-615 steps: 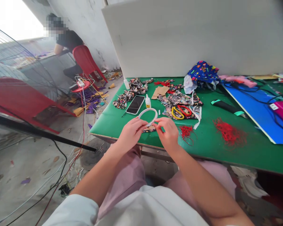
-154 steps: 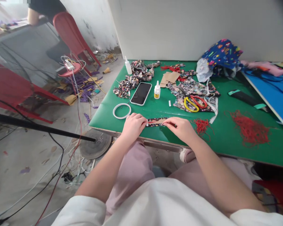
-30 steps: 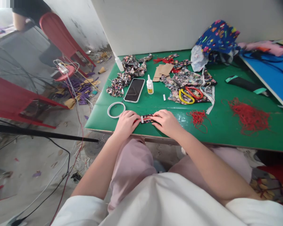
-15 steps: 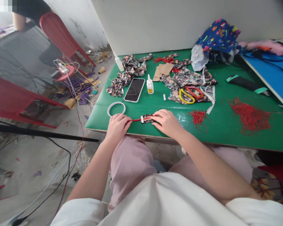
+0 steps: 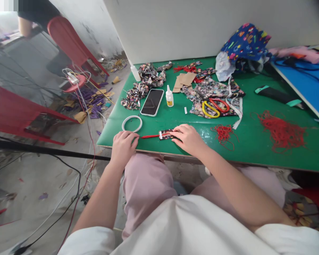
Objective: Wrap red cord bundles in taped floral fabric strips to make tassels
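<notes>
Near the table's front edge lies a small dark floral fabric piece with a white strip across its left end. A red cord runs straight out from it to the left. My left hand is closed, thumb and fingers pinching the cord's far end. My right hand has its fingers together over the fabric piece's right end, holding it down on the table; that end is hidden beneath them. Just behind my left hand is a white tape roll.
On the green table are a phone, a small glue bottle, scissors on floral cloth, cardboard pieces, red threads and a black-and-teal tool. A person is at the far left.
My left hand has slid left along the red cord, so a longer stretch of it shows. My right hand has stayed on the fabric piece.
</notes>
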The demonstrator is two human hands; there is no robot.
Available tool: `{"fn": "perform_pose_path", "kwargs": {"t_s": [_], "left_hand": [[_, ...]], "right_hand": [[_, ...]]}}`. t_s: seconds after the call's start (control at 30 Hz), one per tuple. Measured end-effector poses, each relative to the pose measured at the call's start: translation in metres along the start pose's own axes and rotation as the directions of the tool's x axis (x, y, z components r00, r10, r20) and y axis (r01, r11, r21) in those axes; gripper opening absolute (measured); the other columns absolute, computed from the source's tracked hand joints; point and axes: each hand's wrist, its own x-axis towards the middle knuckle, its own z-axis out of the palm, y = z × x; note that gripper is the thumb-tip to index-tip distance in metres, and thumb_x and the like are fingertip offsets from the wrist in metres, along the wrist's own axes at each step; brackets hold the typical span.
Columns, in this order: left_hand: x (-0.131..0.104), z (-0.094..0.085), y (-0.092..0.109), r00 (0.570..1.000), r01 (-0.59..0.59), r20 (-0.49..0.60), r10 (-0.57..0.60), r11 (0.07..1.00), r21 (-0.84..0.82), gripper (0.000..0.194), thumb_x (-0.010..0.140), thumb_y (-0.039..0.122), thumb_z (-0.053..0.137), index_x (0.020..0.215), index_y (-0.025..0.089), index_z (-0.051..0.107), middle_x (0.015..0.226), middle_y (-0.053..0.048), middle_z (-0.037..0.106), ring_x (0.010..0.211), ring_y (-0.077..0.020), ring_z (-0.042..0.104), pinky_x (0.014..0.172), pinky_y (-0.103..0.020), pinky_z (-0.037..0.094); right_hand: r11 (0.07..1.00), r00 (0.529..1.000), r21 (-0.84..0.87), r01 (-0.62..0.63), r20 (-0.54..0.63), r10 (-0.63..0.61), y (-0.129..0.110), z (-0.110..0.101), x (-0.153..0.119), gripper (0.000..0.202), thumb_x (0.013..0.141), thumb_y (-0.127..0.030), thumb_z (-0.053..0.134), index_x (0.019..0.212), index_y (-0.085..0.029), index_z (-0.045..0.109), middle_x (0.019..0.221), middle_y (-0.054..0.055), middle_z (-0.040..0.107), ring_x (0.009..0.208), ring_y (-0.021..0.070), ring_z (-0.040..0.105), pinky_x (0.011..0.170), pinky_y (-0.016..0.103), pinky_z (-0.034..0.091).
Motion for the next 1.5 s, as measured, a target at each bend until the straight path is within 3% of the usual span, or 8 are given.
{"fn": "perform_pose_path", "kwargs": {"t_s": [0.07, 0.23, 0.33, 0.97, 1.5], "left_hand": [[0.004, -0.001, 0.011, 1.0, -0.007, -0.022, 0.006, 0.999, -0.049, 0.021, 0.088, 0.029, 0.044, 0.09, 0.02, 0.063, 0.089, -0.005, 0.061, 0.088, -0.021, 0.052, 0.082, -0.036, 0.039], [0.024, 0.003, 0.046, 0.989, -0.144, 0.003, 0.147, 0.973, -0.182, 0.02, 0.088, 0.028, 0.046, 0.089, 0.02, 0.064, 0.089, -0.004, 0.06, 0.086, -0.018, 0.051, 0.084, -0.033, 0.039], [0.034, 0.01, 0.055, 0.982, -0.174, 0.033, 0.184, 0.963, -0.205, 0.018, 0.086, 0.028, 0.05, 0.084, 0.02, 0.066, 0.087, -0.004, 0.06, 0.085, -0.018, 0.05, 0.081, -0.032, 0.04], [0.044, 0.013, 0.052, 0.991, -0.038, 0.12, 0.063, 0.979, -0.203, 0.018, 0.082, 0.038, 0.056, 0.086, 0.026, 0.069, 0.09, -0.003, 0.059, 0.087, -0.0199, 0.049, 0.082, -0.034, 0.039], [0.04, 0.012, 0.051, 0.985, -0.056, 0.149, 0.088, 0.976, -0.212, 0.021, 0.082, 0.039, 0.056, 0.094, 0.026, 0.067, 0.094, -0.003, 0.059, 0.088, -0.0194, 0.051, 0.085, -0.034, 0.039]], "right_hand": [[1.0, 1.0, -0.002, 0.003, 0.003, -0.003, 0.0, 0.0, 0.0, 0.026, 0.083, -0.028, 0.054, 0.105, -0.019, 0.064, 0.102, 0.007, 0.061, 0.097, 0.0213, 0.048, 0.083, 0.036, 0.039], [1.0, 1.0, -0.011, -0.001, 0.0, 0.001, -0.001, 0.0, 0.001, 0.026, 0.083, -0.027, 0.055, 0.105, -0.019, 0.064, 0.102, 0.007, 0.061, 0.097, 0.0215, 0.048, 0.084, 0.036, 0.039], [1.0, 1.0, -0.016, 0.001, -0.002, -0.001, -0.001, 0.001, 0.0, 0.027, 0.083, -0.027, 0.054, 0.107, -0.019, 0.063, 0.102, 0.006, 0.061, 0.098, 0.0218, 0.047, 0.084, 0.036, 0.039], [1.0, 1.0, -0.019, 0.004, -0.006, -0.004, -0.001, 0.0, 0.0, 0.027, 0.083, -0.028, 0.055, 0.106, -0.018, 0.063, 0.102, 0.006, 0.061, 0.098, 0.0218, 0.047, 0.084, 0.036, 0.039], [1.0, 1.0, -0.017, 0.0, 0.0, 0.0, -0.001, 0.0, -0.001, 0.027, 0.082, -0.027, 0.055, 0.107, -0.019, 0.063, 0.102, 0.006, 0.061, 0.098, 0.0215, 0.047, 0.085, 0.036, 0.039]]}}
